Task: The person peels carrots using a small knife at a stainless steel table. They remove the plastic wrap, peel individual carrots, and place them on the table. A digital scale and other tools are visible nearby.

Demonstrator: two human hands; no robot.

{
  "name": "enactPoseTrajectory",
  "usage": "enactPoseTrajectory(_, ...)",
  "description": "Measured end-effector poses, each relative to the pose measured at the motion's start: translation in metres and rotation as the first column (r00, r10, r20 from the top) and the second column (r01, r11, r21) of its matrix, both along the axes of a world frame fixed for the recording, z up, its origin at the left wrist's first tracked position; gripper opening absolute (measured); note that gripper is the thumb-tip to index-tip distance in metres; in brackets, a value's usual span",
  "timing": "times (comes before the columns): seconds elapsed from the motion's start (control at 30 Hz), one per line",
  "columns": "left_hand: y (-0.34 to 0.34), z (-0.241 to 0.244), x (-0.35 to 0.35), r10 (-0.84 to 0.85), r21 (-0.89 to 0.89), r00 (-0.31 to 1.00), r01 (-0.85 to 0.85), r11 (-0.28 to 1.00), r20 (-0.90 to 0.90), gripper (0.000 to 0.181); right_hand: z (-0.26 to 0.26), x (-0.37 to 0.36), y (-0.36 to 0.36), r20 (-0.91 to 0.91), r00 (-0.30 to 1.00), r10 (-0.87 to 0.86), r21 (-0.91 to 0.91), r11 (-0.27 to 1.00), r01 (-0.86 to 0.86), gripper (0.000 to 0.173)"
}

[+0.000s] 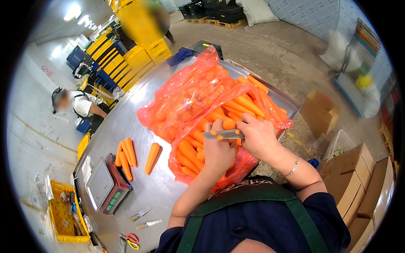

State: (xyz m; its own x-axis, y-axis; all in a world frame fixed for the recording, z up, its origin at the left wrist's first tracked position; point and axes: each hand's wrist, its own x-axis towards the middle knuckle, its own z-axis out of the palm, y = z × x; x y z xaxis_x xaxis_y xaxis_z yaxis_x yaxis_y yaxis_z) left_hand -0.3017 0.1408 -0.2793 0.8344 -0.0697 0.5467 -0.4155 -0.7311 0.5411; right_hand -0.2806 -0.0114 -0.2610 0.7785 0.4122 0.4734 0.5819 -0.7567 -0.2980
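Note:
My right hand (258,136) grips a knife (226,135), its handle hidden in my fingers. Small orange carrot pieces cling to the blade, which lies level across the front of my left hand (220,153). That hand is curled among carrots (191,151) at the mouth of a red plastic bag (190,98); blur and the blade hide whether it holds one. A carrot's rounded end (229,124) shows just beyond the blade, between both hands. More whole carrots (242,106) fill the bag's opening on the far side.
On the steel table (139,126) lie a single carrot (152,158), several grouped carrots (126,156), a weighing scale (107,186), two knives (140,214) and scissors (131,241). Cardboard boxes (345,183) stand to my right. A co-worker (85,104) is at the table's left side.

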Motion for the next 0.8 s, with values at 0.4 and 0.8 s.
enactPoseTrajectory(0.4,0.011,0.012,-0.006,0.043,0.188,0.999,-0.04,0.981,-0.012,0.042,0.002,0.011,-0.003,-0.047,0.997,-0.066,0.006,0.998,0.067,0.016)
enactPoseTrajectory(0.8,0.117,-0.002,0.026,-0.408,-0.962,0.894,0.078,-0.262,0.183,0.016,-0.031,0.045,-0.01,-0.441,0.858,0.266,0.562,0.826,0.033,0.018)
